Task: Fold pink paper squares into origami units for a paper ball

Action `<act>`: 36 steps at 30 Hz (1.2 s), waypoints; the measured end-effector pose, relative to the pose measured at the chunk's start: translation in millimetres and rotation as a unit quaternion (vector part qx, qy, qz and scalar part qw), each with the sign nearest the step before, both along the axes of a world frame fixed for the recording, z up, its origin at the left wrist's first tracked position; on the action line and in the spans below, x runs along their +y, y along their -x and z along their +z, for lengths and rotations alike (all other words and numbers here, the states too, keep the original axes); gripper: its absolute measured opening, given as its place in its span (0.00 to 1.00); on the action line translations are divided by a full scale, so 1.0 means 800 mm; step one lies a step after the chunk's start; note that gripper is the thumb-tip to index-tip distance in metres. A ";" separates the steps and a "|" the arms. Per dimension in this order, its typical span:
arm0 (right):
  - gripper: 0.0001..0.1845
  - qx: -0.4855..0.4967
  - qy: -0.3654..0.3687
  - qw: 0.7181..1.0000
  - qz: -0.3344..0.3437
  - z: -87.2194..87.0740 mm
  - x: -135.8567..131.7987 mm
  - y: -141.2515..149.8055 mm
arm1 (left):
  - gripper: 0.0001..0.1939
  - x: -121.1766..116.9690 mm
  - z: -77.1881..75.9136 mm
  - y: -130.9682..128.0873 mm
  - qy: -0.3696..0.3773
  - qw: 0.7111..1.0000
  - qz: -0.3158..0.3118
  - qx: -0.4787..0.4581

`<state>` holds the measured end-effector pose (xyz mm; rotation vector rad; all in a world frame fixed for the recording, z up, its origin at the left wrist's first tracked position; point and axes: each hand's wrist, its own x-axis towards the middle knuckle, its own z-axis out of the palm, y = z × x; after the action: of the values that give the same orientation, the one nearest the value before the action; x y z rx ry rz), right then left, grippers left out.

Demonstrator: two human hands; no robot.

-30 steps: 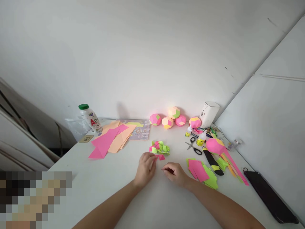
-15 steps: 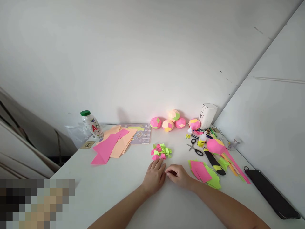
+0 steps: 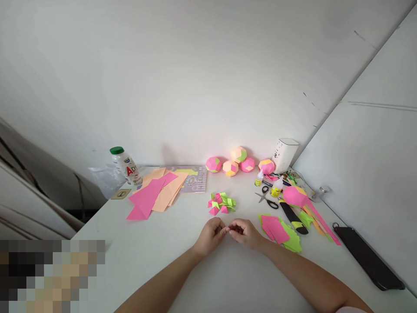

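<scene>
My left hand (image 3: 212, 235) and my right hand (image 3: 245, 232) rest on the white table (image 3: 156, 248) with their curled fingertips touching each other. Both hands are closed in a pinch; what they hold, if anything, is too small to make out. Just beyond the fingers lies a small heap of folded pink and green paper pieces (image 3: 221, 203). A stack of pink and green paper squares (image 3: 280, 232) lies right of my right hand.
Pink and peach sheets (image 3: 155, 194) lie at the left near a green-capped bottle (image 3: 125, 165). Several paper balls (image 3: 238, 163) line the wall beside a white box (image 3: 286, 154). Scissors (image 3: 267, 199), glue bottles (image 3: 276, 187), a pink paper ball (image 3: 294, 196) and a black case (image 3: 368, 258) sit right.
My left hand drew back from the heap of folded pieces and closed. It now meets my right hand fingertip to fingertip.
</scene>
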<state>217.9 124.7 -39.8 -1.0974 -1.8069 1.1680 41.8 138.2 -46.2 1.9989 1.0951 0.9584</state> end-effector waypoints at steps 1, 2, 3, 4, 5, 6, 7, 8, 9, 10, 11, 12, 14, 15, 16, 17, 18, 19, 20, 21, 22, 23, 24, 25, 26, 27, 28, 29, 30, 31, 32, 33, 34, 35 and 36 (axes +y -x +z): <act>0.08 -0.004 -0.001 1.000 0.004 0.002 -0.001 0.000 | 0.16 0.000 0.000 0.000 0.002 1.000 -0.011 0.002; 0.09 -0.005 0.000 1.000 0.008 0.004 -0.001 -0.001 | 0.17 0.000 -0.001 0.000 0.000 1.000 -0.024 0.006; 0.10 -0.002 0.004 1.000 0.012 0.005 -0.002 -0.001 | 0.18 0.001 -0.001 0.000 -0.004 0.999 -0.036 0.011; 0.10 0.003 0.012 1.000 0.017 0.006 -0.002 -0.002 | 0.19 0.002 -0.002 0.000 -0.009 0.999 -0.048 0.015; 0.11 0.010 0.022 0.999 0.021 0.007 -0.002 -0.003 | 0.20 0.003 -0.003 -0.001 -0.014 0.998 -0.058 0.017; 0.11 0.017 0.030 0.999 0.025 0.007 -0.002 -0.004 | 0.20 0.004 -0.004 -0.001 -0.019 0.997 -0.066 0.018; 0.12 0.023 0.039 0.999 0.029 0.007 -0.002 -0.004 | 0.21 0.005 -0.005 -0.001 -0.025 0.997 -0.074 0.018; 0.12 0.029 0.045 0.998 0.032 0.006 -0.001 -0.005 | 0.22 0.006 -0.005 -0.001 -0.030 0.996 -0.082 0.018; 0.12 0.034 0.048 0.998 0.034 0.006 -0.001 -0.005 | 0.22 0.007 -0.005 -0.001 -0.036 0.995 -0.089 0.019; 0.12 0.037 0.050 0.997 0.034 0.005 -0.001 -0.005 | 0.23 0.007 -0.005 -0.001 -0.040 0.995 -0.094 0.021; 0.12 0.040 0.052 0.997 0.034 0.004 0.000 -0.006 | 0.23 0.007 -0.004 -0.001 -0.045 0.994 -0.097 0.024; 0.13 0.041 0.054 0.997 0.034 0.002 0.000 -0.006 | 0.24 0.007 -0.004 -0.001 -0.049 0.993 -0.100 0.028; 0.13 0.042 0.060 0.997 0.036 0.000 0.000 -0.006 | 0.25 0.007 -0.003 -0.001 -0.060 0.992 -0.100 0.040; 0.13 0.041 0.063 0.996 0.037 -0.001 0.001 -0.006 | 0.25 0.006 -0.003 -0.001 -0.066 0.992 -0.098 0.046; 0.14 0.040 0.067 0.996 0.039 -0.002 0.001 -0.006 | 0.26 0.006 -0.003 -0.001 -0.071 0.991 -0.097 0.052; 0.13 0.040 0.070 0.996 0.040 -0.003 0.001 -0.006 | 0.26 0.006 -0.003 -0.001 -0.075 0.991 -0.096 0.056; 0.13 0.041 0.072 0.996 0.041 -0.004 0.001 -0.006 | 0.26 0.006 -0.004 -0.001 -0.079 0.991 -0.095 0.061; 0.12 0.042 0.070 0.996 0.042 -0.004 0.001 -0.007 | 0.25 0.005 -0.005 -0.001 -0.082 0.990 -0.092 0.066; 0.12 0.043 0.068 0.996 0.042 -0.004 0.001 -0.007 | 0.25 0.005 -0.006 -0.002 -0.085 0.990 -0.090 0.073; 0.11 0.043 0.065 0.996 0.043 -0.003 0.001 -0.007 | 0.25 0.005 -0.007 -0.002 -0.089 0.989 -0.086 0.079; 0.11 0.041 0.062 0.996 0.042 -0.003 0.000 -0.007 | 0.25 0.004 -0.008 -0.003 -0.094 0.988 -0.083 0.085; 0.11 0.038 0.060 0.997 0.040 -0.002 0.000 -0.006 | 0.25 0.004 -0.008 -0.003 -0.100 0.988 -0.079 0.091; 0.11 0.034 0.060 0.997 0.038 -0.001 0.000 -0.006 | 0.25 0.003 -0.009 -0.004 -0.105 0.987 -0.076 0.097; 0.11 0.032 0.059 0.997 0.036 0.000 -0.001 -0.006 | 0.25 0.003 -0.009 -0.004 -0.109 0.986 -0.074 0.102; 0.11 0.032 0.058 0.997 0.034 0.001 -0.001 -0.006 | 0.25 0.002 -0.009 -0.005 -0.113 0.985 -0.071 0.108; 0.11 0.031 0.056 0.997 0.033 0.002 -0.001 -0.006 | 0.25 0.001 -0.009 -0.006 -0.116 0.984 -0.069 0.113; 0.10 0.030 0.054 0.998 0.033 0.002 -0.002 -0.006 | 0.25 0.001 -0.009 -0.006 -0.118 0.984 -0.067 0.117; 0.10 0.028 0.052 0.998 0.032 0.001 -0.002 -0.006 | 0.25 0.000 -0.009 -0.006 -0.119 0.983 -0.067 0.120; 0.09 0.026 0.051 0.998 0.030 0.001 -0.002 -0.006 | 0.25 0.000 -0.009 -0.006 -0.120 0.983 -0.068 0.120; 0.09 0.024 0.052 0.998 0.027 0.000 -0.002 -0.006 | 0.25 0.000 -0.009 -0.006 -0.120 0.983 -0.071 0.119; 0.08 0.022 0.052 0.998 0.025 0.000 -0.002 -0.006 | 0.25 0.000 -0.009 -0.006 -0.119 0.983 -0.073 0.117; 0.08 0.020 0.052 0.998 0.024 0.000 -0.002 -0.006 | 0.25 0.000 -0.009 -0.006 -0.117 0.984 -0.075 0.115; 0.07 0.018 0.053 0.998 0.025 0.001 -0.002 -0.006 | 0.25 0.001 -0.009 -0.006 -0.113 0.984 -0.076 0.112; 0.06 0.016 0.053 0.998 0.026 0.002 -0.002 -0.007 | 0.25 0.002 -0.008 -0.005 -0.108 0.985 -0.076 0.108; 0.05 0.016 0.052 0.998 0.028 0.004 -0.002 -0.007 | 0.25 0.002 -0.008 -0.005 -0.102 0.986 -0.077 0.103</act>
<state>223.4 123.2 -36.8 -1.0860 -1.7796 1.3174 45.6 140.1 -52.7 2.3550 0.9633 0.8234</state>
